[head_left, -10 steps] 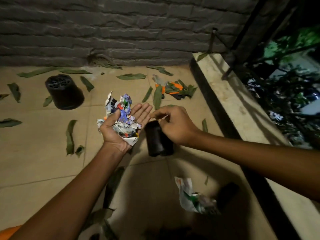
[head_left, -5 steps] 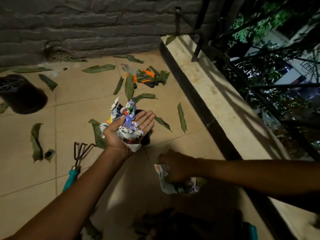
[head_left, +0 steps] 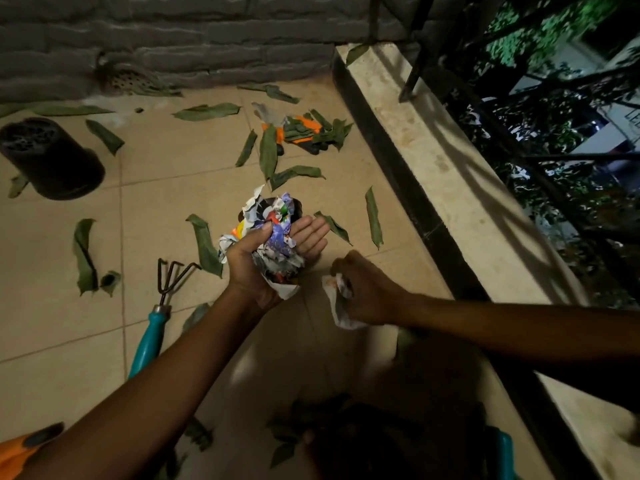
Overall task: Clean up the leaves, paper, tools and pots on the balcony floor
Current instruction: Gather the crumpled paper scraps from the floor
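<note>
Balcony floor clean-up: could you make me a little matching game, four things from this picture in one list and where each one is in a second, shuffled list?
Things:
1. wad of torn paper
2. crumpled paper scrap
3. hand rake
4. large black pot

Places:
A. on the tiles left of the left forearm
B. pinched in the right hand
C. upside down near the left edge
D. cupped in the left hand

Pairs: 1-D, 2-B, 3-A, 4-C

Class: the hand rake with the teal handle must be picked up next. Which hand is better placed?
Neither is free, but the left hand, cradling crumpled paper, is beside the rake; the right hand, gripping another scrap, is farther.
</note>
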